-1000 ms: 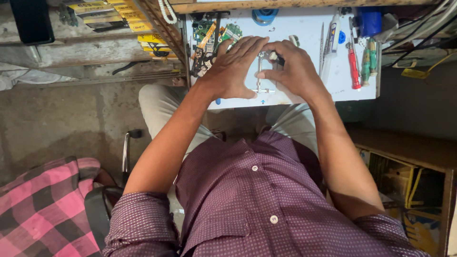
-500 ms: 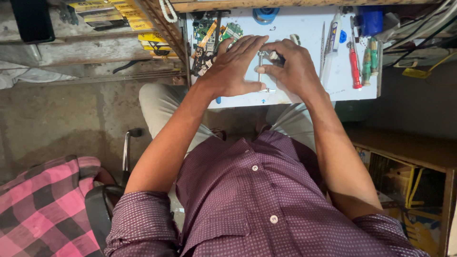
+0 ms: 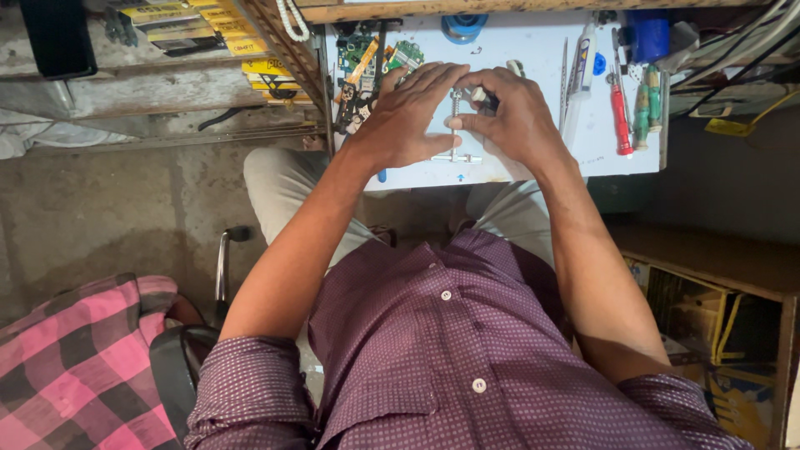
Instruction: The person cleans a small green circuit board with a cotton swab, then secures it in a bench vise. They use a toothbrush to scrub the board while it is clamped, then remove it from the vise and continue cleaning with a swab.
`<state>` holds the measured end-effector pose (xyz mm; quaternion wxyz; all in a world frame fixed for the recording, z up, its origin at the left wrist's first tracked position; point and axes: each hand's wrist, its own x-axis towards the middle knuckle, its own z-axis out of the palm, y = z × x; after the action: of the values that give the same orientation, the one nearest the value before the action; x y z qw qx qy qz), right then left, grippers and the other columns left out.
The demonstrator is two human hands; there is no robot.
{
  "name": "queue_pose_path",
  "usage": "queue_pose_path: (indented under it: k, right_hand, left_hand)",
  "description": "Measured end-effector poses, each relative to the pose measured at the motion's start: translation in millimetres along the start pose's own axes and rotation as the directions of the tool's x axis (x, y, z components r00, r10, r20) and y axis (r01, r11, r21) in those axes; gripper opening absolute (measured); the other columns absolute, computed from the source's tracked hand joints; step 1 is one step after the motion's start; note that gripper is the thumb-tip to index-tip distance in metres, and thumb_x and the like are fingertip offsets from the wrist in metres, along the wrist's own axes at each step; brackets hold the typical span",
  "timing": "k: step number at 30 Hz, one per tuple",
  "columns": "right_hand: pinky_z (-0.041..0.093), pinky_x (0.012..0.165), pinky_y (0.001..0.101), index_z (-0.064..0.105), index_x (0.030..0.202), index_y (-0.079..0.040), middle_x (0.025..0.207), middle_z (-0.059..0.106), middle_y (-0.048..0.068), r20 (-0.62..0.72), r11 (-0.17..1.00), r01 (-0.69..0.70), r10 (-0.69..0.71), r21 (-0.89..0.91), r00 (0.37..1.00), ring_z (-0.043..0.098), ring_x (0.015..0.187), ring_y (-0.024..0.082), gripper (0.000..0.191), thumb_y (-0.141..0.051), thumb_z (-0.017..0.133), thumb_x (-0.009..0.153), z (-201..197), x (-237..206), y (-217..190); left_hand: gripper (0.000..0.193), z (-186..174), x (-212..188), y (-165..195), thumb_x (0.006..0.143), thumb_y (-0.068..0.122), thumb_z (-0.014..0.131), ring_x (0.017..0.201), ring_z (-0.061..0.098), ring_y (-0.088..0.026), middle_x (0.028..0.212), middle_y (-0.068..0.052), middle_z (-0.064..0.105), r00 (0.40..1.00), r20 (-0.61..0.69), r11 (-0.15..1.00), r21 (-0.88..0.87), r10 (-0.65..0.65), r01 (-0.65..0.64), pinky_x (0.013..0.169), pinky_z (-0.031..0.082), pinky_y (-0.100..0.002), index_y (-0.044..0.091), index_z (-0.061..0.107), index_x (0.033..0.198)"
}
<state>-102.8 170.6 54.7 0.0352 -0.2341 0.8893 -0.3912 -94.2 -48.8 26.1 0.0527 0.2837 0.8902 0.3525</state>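
Far left: we see a pink-and-black checked cloth (image 3: 71, 367) at the lower left of the frame, soft and folded, beside a dark seat edge with a chrome bar (image 3: 222, 265).
Upper left: yellow flat packets (image 3: 225, 37) lie stacked on a rough grey concrete ledge (image 3: 150, 92).
Tabletop: a small white tabletop (image 3: 533, 50) sits at top centre, smooth and scuffed, crowded at its left edge with green circuit boards (image 3: 367, 54).
Left hand: our left hand (image 3: 408, 121) lies flat over the work, fingers (image 3: 429, 83) stretched almost straight and pressing down; we cannot tell whether it grips anything beneath the palm.
Work piece: a small metal clamp fixture (image 3: 456, 125), a bright threaded screw rising from a thin cross bar, stands between the two hands at the tabletop's near centre.
Right hand: our right hand (image 3: 517, 117) is curled, its fingers (image 3: 483, 83) pinched close around a small dark-and-pale part at the top of the screw.
Progress: we judge the fixture is set in place and is being adjusted; nothing looks finished, and the tools lie unused.
Right side: a red-handled screwdriver (image 3: 621, 121), green-handled drivers (image 3: 648, 104), tweezers (image 3: 564, 79) and a white tube (image 3: 583, 58) lie in a row; a blue container (image 3: 648, 35) stands above them.
Far right: cables (image 3: 733, 58) trail over a wooden shelf (image 3: 708, 258).
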Motion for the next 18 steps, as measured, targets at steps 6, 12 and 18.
queue_pose_path:
  k: [6,12,18]
  right_hand:
    - [0.055,0.076,0.039,0.072,0.12,-0.004,0.103,0.072,0.013,0.01,1.0,0.004,-0.005,0.012,1.0,0.07,0.087,0.026,0.047,-0.023,0.092,0.081,0,0,0]
    - [0.055,0.075,0.0374,0.071,0.12,-0.006,0.103,0.071,0.012,0.021,0.999,-0.049,0.049,0.011,0.999,0.071,0.088,0.022,0.049,-0.022,0.094,0.08,0,1,-2]
    - [0.056,0.077,0.0369,0.071,0.122,-0.007,0.105,0.071,0.012,0.018,0.999,-0.026,0.025,0.022,1.0,0.071,0.088,0.021,0.045,-0.011,0.089,0.081,-1,1,-3]
  left_hand:
    - [0.079,2,-2,-2,0.088,0.043,0.076,0.151,0.036,-0.033,0.158,-0.019,0.045,1.0,-0.015,0.993,-0.12,-0.011,0.01,0.123,0.014,-0.056,0.009,0.041,0.15]
    - [0.026,-2,-5,-7,0.092,0.026,0.073,0.16,0.03,-0.032,0.166,-0.013,0.043,1.0,0.011,0.988,-0.15,0.027,-0.026,0.126,0.012,-0.055,0.017,0.061,0.113]
    - [0.027,-9,-4,-4,0.076,0.033,0.086,0.156,0.023,-0.037,0.164,-0.016,0.036,0.995,0.074,0.984,-0.168,0.067,-0.054,0.122,0.008,-0.058,0.021,0.073,0.095]
